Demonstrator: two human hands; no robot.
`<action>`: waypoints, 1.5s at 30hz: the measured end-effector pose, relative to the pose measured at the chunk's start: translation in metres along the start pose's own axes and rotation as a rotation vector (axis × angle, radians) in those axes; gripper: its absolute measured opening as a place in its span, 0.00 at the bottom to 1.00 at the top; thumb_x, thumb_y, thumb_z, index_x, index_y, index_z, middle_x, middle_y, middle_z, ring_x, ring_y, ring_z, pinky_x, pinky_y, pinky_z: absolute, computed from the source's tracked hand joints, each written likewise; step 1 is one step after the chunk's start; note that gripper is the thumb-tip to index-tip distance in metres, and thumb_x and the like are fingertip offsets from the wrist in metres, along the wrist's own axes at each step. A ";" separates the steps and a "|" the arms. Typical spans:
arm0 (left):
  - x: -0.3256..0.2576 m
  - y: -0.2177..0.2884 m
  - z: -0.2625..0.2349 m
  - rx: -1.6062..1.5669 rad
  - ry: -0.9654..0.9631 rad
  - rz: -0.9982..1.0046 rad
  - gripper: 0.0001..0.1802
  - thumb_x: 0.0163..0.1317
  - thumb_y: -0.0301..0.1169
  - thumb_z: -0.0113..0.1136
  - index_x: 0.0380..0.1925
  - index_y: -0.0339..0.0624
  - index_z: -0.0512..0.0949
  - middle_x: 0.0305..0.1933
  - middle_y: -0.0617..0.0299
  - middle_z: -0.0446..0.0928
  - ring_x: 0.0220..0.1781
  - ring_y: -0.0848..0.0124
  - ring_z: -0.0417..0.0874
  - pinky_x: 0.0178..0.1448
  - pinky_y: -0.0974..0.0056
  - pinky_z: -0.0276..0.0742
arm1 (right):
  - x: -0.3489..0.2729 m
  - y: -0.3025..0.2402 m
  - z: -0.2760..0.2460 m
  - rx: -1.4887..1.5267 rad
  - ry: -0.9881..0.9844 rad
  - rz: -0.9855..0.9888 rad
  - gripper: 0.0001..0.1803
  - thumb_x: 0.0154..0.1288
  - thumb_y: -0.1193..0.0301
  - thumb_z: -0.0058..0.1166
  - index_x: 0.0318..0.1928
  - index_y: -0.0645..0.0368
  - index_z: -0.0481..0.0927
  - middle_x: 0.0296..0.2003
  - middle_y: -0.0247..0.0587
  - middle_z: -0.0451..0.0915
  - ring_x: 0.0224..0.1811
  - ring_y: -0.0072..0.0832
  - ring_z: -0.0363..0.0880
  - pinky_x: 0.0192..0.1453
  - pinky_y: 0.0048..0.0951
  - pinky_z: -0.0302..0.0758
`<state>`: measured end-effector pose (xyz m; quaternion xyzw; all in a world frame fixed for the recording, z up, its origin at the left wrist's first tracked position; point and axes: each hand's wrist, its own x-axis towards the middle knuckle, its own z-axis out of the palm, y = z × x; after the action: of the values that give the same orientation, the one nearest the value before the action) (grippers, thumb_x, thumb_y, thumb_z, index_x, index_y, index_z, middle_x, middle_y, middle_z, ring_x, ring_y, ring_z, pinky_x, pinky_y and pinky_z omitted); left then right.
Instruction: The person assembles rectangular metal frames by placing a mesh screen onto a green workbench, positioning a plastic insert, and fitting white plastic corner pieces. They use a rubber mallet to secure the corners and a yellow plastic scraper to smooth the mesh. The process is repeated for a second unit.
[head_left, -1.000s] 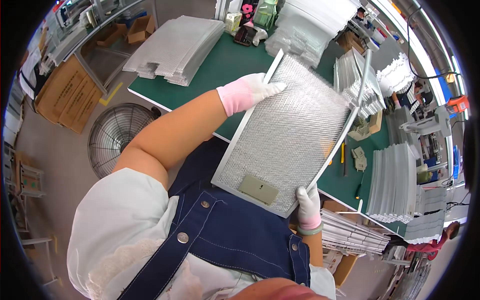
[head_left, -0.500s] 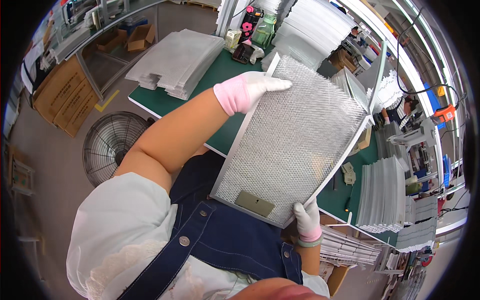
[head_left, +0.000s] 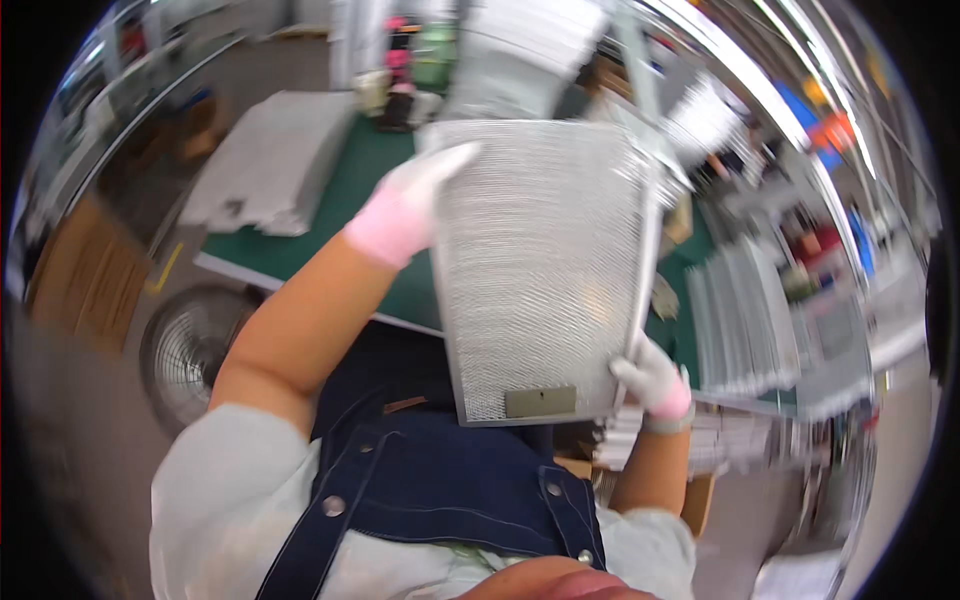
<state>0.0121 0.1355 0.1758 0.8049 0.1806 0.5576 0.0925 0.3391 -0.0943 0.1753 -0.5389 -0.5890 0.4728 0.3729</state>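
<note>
A rectangular mesh filter panel [head_left: 545, 260] with a thin silver metal frame is held up in front of me, above the green table's near edge. A small olive-grey plate [head_left: 540, 401] sits near its bottom edge. My left hand [head_left: 425, 190], in a white glove with a pink cuff, grips the frame at the upper left, fingers lying over the mesh. Lower on the right side, my right hand [head_left: 650, 376], gloved alike, holds the frame with the thumb on the front. Motion blur hides how the panel's upper right corner is joined.
A stack of mesh sheets [head_left: 270, 160] lies on the green table [head_left: 350, 190] at the left. Behind the panel stand white sheets [head_left: 525, 50] and a green bottle [head_left: 434, 55]. Several framed panels [head_left: 745, 320] line the right side. A floor fan [head_left: 190, 355] stands at left.
The panel has turned from a tilt to nearly upright, and both hands still hold it. My view has swung, so the table and surroundings appear shifted left and blurred.
</note>
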 end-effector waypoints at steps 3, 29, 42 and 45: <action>-0.049 0.007 0.013 -0.149 -0.016 -0.225 0.29 0.58 0.17 0.61 0.61 0.25 0.68 0.55 0.39 0.79 0.57 0.48 0.82 0.65 0.55 0.75 | 0.015 -0.038 -0.046 -0.188 -0.176 0.162 0.31 0.66 0.70 0.59 0.66 0.69 0.67 0.54 0.40 0.78 0.53 0.24 0.75 0.60 0.29 0.73; 0.064 0.106 0.048 -0.069 -1.246 0.089 0.20 0.70 0.45 0.56 0.41 0.36 0.76 0.33 0.47 0.79 0.39 0.49 0.83 0.44 0.52 0.79 | 0.039 -0.089 0.038 -0.980 0.065 -0.224 0.16 0.64 0.59 0.59 0.37 0.61 0.79 0.26 0.49 0.80 0.32 0.45 0.82 0.37 0.40 0.77; 0.040 0.079 0.025 0.093 -1.077 0.081 0.17 0.68 0.44 0.57 0.36 0.39 0.75 0.24 0.50 0.78 0.31 0.48 0.82 0.37 0.48 0.77 | 0.050 -0.067 0.035 -1.165 0.125 -0.330 0.18 0.69 0.56 0.53 0.31 0.58 0.78 0.24 0.46 0.80 0.29 0.47 0.82 0.34 0.46 0.78; 0.037 0.078 0.022 0.180 -1.090 0.107 0.18 0.67 0.45 0.58 0.36 0.40 0.75 0.23 0.51 0.77 0.29 0.49 0.82 0.36 0.49 0.77 | 0.054 -0.062 0.037 -1.205 0.119 -0.309 0.19 0.70 0.55 0.52 0.31 0.58 0.78 0.24 0.45 0.80 0.29 0.46 0.82 0.34 0.45 0.78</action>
<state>0.0584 0.0791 0.2274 0.9897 0.1127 0.0467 0.0749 0.2791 -0.0450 0.2212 -0.5886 -0.8016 -0.0329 0.0997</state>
